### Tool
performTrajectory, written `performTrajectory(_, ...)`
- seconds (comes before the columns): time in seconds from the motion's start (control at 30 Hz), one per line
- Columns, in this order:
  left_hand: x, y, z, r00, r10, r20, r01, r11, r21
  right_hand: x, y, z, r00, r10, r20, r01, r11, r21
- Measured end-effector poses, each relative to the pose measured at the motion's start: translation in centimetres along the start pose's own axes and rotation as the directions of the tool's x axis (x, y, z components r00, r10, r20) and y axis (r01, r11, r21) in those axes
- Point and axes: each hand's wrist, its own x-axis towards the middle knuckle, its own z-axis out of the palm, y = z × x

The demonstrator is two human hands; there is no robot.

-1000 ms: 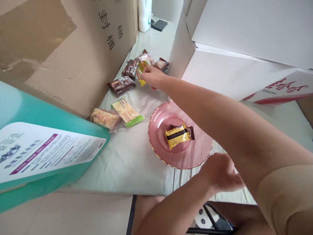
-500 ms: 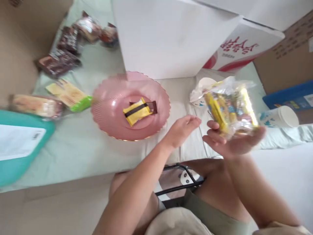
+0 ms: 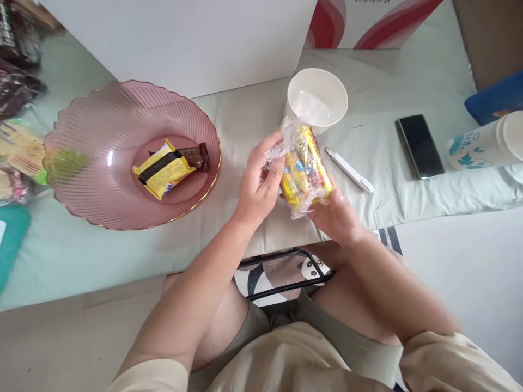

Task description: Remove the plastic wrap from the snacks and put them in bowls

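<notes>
Between my hands is a clear plastic bag of snacks [image 3: 304,169] with several yellow-wrapped packs inside. My left hand [image 3: 261,179] pinches the crumpled plastic at the bag's upper left end. My right hand [image 3: 337,215] grips the bag from below on its right side, some fingers hidden behind it. Just beyond the bag stands a white paper cup [image 3: 321,100] with clear plastic in it. Left of my hands, a pink ribbed bowl [image 3: 93,128] with a gold rim holds a yellow snack packet [image 3: 163,170] lying partly over a brown packet [image 3: 196,156].
A white utility knife [image 3: 349,170] lies right of the bag. Farther right are a phone [image 3: 420,146] and stacked paper cups [image 3: 482,142] on their side. A big white box [image 3: 196,38] stands behind the bowl. Wrapped snacks [image 3: 18,81] and a teal object [image 3: 12,239] lie at far left.
My right hand has brought the bag left and nearer my middle. My left hand has taken hold of its plastic. The view has shifted, showing the knife and phone.
</notes>
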Motion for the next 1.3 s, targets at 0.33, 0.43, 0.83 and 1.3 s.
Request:
performTrajectory(0.33, -0.6, 0.4, -1.0, 0.962, 0.061, 0.266, -0.078, 0.995, 0.055, 1.6, 1.5, -1.4, 0.948, -0.199, -0.250, 0.063, 0.884, -0.463)
performTrajectory(0.43, -0.9, 0.6, -0.9, 0.938, 0.106, 0.330, -0.156, 0.979, 0.130, 1.8, 1.1, -1.3, 0.943, -0.208, -0.260, 0.067, 0.883, -0.465)
performTrajectory(0.83, -0.5, 0.2, -0.7, 0.956, 0.110, 0.271, -0.198, 0.926, 0.321, -0.3, 0.4, -10.3, 0.803, -0.410, -0.434, -0.312, 0.330, -0.891)
performTrajectory(1.3, -0.9, -0.1, -0.1, 0.920, 0.188, 0.345, -0.316, 0.875, 0.367, 0.1, 1.2, -0.2, 0.926, -0.317, -0.207, 0.314, 0.948, -0.049)
